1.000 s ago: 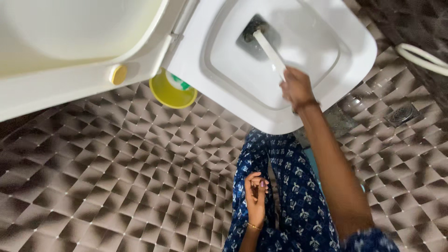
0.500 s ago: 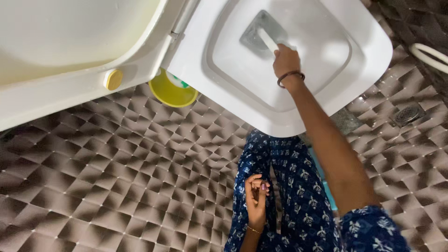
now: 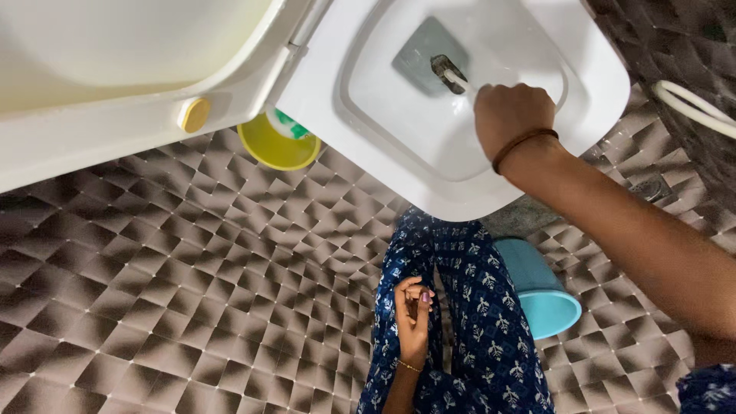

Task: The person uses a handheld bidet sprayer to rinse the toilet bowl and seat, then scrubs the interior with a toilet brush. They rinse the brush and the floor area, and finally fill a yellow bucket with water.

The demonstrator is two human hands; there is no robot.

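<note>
Right hand (image 3: 510, 115) clenched around white brush handle (image 3: 469, 86), bristle end (image 3: 447, 69) down in water of white toilet bowl (image 3: 429, 165); left hand (image 3: 412, 314) loosely curled, holding nothing, against blue patterned trousers (image 3: 491, 322); yellow holder (image 3: 277, 144) beside bowl, turquoise bucket (image 3: 540, 287) near leg

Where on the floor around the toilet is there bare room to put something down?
The widest bare patch is the tiled floor on the left, bordered by the yellow container, the raised toilet lid and the person's leg. The right is crowded: blue bucket, white hose and right hand over the toilet bowl.
</note>
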